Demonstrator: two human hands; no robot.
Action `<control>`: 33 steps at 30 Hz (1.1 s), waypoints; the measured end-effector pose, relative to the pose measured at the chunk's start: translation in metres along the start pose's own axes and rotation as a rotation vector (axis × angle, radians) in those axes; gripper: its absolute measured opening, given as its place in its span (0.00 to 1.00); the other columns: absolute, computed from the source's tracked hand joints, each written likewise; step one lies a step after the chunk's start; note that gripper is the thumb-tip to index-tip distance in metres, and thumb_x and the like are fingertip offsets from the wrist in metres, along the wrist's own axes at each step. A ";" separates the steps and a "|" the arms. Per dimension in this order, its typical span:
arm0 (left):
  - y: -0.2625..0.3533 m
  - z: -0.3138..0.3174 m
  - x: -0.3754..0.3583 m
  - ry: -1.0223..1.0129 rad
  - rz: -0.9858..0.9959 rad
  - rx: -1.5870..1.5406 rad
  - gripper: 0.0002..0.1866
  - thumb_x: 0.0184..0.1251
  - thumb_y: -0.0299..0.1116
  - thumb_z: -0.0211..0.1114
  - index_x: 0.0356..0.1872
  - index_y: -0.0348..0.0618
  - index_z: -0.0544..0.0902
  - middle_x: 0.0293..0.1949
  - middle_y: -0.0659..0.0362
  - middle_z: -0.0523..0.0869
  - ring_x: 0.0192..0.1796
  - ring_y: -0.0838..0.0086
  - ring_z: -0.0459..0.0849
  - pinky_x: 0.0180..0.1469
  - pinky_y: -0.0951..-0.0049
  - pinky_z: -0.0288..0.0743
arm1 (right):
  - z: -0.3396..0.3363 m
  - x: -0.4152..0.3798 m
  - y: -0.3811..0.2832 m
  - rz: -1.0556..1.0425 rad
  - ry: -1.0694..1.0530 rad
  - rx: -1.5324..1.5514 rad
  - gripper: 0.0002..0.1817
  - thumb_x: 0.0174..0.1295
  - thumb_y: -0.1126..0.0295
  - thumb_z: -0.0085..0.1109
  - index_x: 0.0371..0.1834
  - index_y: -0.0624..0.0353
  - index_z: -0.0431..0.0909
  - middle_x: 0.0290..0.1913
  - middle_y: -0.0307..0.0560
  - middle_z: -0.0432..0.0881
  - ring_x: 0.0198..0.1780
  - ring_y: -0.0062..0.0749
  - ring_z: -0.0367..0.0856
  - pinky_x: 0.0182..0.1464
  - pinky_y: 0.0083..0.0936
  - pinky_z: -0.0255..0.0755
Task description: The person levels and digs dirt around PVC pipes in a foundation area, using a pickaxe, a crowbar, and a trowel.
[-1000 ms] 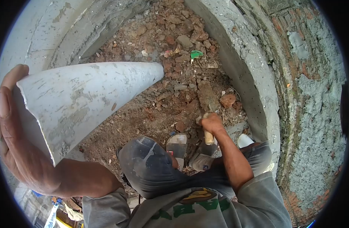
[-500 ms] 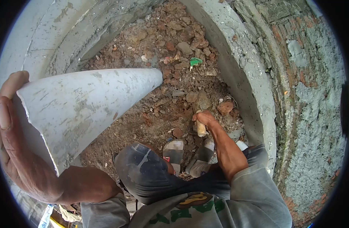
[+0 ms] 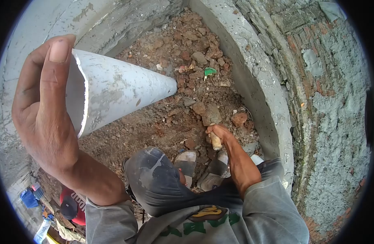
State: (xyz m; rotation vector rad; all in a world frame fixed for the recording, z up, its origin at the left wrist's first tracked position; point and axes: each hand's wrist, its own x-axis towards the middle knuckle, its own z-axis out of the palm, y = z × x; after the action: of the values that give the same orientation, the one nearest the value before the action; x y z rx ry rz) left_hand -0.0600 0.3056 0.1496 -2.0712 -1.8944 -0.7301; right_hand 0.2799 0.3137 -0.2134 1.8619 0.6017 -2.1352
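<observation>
A wide white plastic pipe (image 3: 126,83) slants across the left side, its jagged cut end toward me and its far end down on the soil. My left hand (image 3: 48,105) is closed on the upper edge of that cut end, some fingers hidden from view. Low between the dirt and my feet, my right hand (image 3: 220,132) grips a trowel by its short wooden handle (image 3: 215,142). The dirt-coloured blade (image 3: 212,114) points away from me and blends into the rubble.
Curved concrete walls (image 3: 272,81) enclose the rubble and soil (image 3: 166,44). A green scrap (image 3: 209,72) lies among the stones. Rough brickwork (image 3: 333,122) rises on the right. Behind my left arm are a red and dark item (image 3: 75,205) and a blue item (image 3: 29,198).
My left hand has moved up and to the right, swinging the pipe's near end with it; the far end stays nearly put. My right hand has barely moved.
</observation>
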 end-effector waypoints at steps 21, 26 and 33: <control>0.031 0.007 0.010 0.147 -0.712 -0.167 0.19 0.60 0.50 0.64 0.42 0.46 0.86 0.39 0.59 0.85 0.45 0.75 0.81 0.49 0.74 0.71 | 0.001 -0.115 -0.059 -0.299 0.190 -0.605 0.15 0.41 0.67 0.63 0.28 0.69 0.80 0.28 0.52 0.82 0.28 0.35 0.80 0.33 0.30 0.72; 0.017 0.000 0.001 0.063 -0.469 -0.049 0.20 0.65 0.46 0.57 0.49 0.44 0.82 0.44 0.55 0.84 0.49 0.71 0.81 0.52 0.73 0.71 | 0.010 -0.018 0.026 0.111 0.095 -0.373 0.15 0.42 0.65 0.63 0.28 0.67 0.80 0.29 0.51 0.82 0.29 0.38 0.79 0.32 0.35 0.71; 0.002 -0.003 0.001 -0.020 -0.114 0.146 0.20 0.69 0.37 0.48 0.58 0.44 0.76 0.48 0.50 0.82 0.51 0.64 0.81 0.54 0.69 0.73 | 0.023 -0.051 -0.017 -0.026 0.165 -0.563 0.14 0.41 0.65 0.67 0.25 0.67 0.80 0.28 0.53 0.81 0.26 0.37 0.78 0.31 0.34 0.71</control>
State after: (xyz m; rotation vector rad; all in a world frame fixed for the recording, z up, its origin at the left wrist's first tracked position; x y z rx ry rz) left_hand -0.0588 0.3049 0.1526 -1.9025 -2.0261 -0.5778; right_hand 0.2601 0.3141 -0.1581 1.7093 1.1288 -1.5997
